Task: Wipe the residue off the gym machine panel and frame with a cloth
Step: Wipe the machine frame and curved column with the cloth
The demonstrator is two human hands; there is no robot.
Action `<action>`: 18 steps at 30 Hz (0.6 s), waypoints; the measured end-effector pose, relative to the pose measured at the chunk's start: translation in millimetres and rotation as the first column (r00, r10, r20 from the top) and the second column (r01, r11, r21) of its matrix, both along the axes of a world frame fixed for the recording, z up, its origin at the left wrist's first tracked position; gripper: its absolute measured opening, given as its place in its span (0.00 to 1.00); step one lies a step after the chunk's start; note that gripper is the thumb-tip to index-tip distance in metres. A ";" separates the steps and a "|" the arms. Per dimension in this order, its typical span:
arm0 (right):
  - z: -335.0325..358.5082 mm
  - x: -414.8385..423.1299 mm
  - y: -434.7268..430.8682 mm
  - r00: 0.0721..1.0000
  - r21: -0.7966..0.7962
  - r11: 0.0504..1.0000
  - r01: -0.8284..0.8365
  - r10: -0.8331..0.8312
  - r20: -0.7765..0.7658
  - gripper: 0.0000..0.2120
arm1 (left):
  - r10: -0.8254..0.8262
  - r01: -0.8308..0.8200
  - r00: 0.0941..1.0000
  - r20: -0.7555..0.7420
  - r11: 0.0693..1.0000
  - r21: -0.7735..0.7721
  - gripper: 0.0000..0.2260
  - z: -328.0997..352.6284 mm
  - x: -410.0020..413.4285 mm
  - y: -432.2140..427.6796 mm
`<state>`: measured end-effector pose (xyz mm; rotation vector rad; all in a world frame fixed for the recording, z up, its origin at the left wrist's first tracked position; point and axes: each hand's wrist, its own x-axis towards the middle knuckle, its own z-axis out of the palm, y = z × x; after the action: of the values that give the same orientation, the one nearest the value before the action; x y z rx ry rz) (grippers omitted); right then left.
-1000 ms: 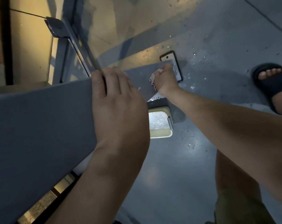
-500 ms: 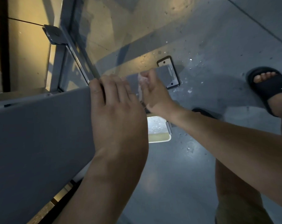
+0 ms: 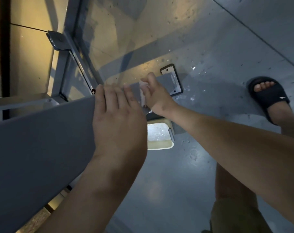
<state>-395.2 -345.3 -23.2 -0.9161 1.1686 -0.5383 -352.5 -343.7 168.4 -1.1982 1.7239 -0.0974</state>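
left hand (image 3: 116, 120): rested palm-down on the grey face of the panel, close to its upper edge; fingers nearly straight and close together, tips at the edge; whether hooked over it could not be told
right hand (image 3: 155, 96): reached in from the right, just beside the left hand; fingers and thumb curled and clamped on the cloth, pressed towards the panel face
cloth (image 3: 143, 94): small, white, crumpled; held against the panel near its far end, between the two hands, partly hidden by the gripping fingers
panel (image 3: 42, 140): flat, plain grey; ran from the lower left up towards the right, ended in front of the floor plate
frame (image 3: 70, 47): grey metal bars at upper left, behind the panel; joined by a bolted bracket (image 3: 56, 39)
floor plate (image 3: 166, 70): pale metal with a dark rim, one bolt head visible at its top; lower part covered by the panel's end
container (image 3: 159, 143): cream, rectangular, set on the floor below the right wrist; filled with bubbly liquid, upper part hidden by the panel
sandal (image 3: 269, 96): black slide, worn on a foot at the right, well apart from the panel
floor (image 3: 210, 165): grey, glossy; speckled with droplets and white flecks around the floor plate
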 end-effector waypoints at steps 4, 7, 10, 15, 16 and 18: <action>-0.4 5.8 -11.1 0.991 0.170 0.985 0.016 0.007 -0.131 0.03 | 0.023 -0.021 1.000 -0.022 0.997 0.073 0.38 33.2 -12.8 4.9; 50.1 3.4 15.6 0.999 -0.004 0.999 0.033 -0.033 0.014 0.07 | 0.091 -0.084 0.994 -0.059 0.991 0.106 0.37 67.5 -9.3 15.7; 69.2 -4.8 27.4 0.997 -0.097 0.994 -0.058 0.062 0.034 0.10 | 0.096 -0.087 0.992 -0.087 0.991 0.105 0.35 86.9 -2.5 24.7; 59.3 5.9 -3.6 0.995 0.047 0.999 0.019 -0.015 -0.094 0.11 | -0.012 0.012 1.000 -0.009 0.997 0.074 0.34 95.3 -5.6 28.8; 69.0 9.5 -0.4 0.996 -0.026 0.999 0.042 -0.044 -0.076 0.10 | -0.022 0.022 1.000 0.001 0.997 0.074 0.33 95.6 -4.4 30.6; 88.3 8.8 7.6 0.998 -0.173 0.983 0.057 -0.057 0.006 0.11 | -0.042 0.042 0.999 -0.006 0.997 0.072 0.32 94.3 -1.0 34.5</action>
<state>-386.4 -337.6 65.1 -1.0328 1.1626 -0.6955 -353.5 -309.1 262.7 -1.1106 1.7424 -0.0568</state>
